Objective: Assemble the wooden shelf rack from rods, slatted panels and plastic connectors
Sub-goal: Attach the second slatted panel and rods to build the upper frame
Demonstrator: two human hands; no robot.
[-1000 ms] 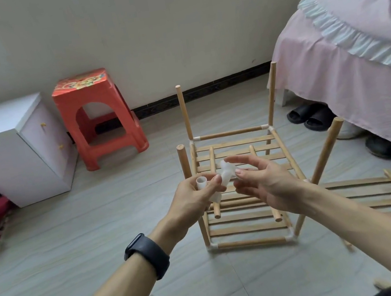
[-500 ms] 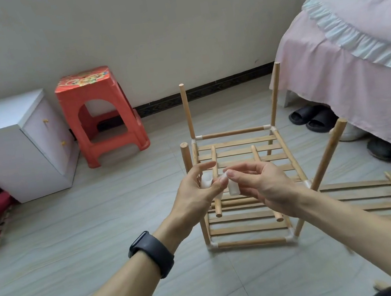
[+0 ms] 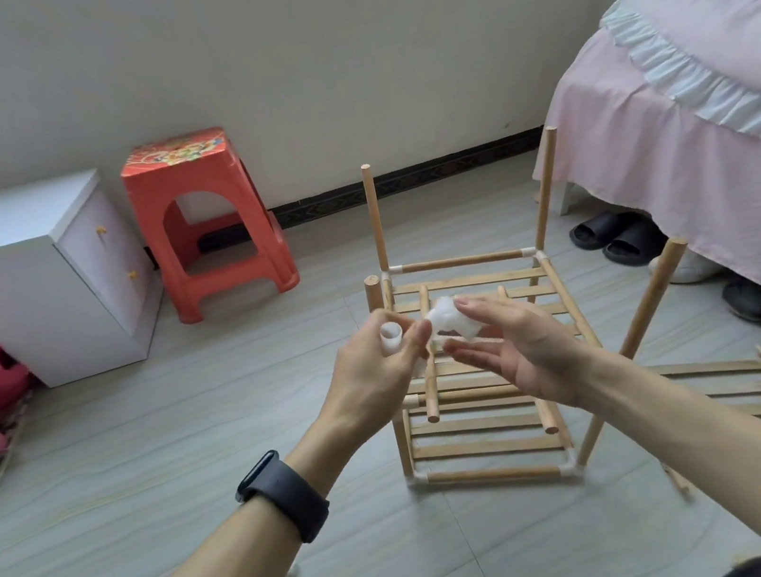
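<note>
While the left grip (image 3: 372,374) clasps a connector (image 3: 391,336), an upright rod (image 3: 373,292) stands just beyond it; state of the right grip (image 3: 522,345) unclear.

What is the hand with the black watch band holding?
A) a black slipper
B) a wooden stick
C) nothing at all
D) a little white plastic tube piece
D: the left hand, with the black band on its wrist, grips a white plastic connector whose open tube end sticks up above the curled fingers; the right hand pinches a second white connector.
</note>
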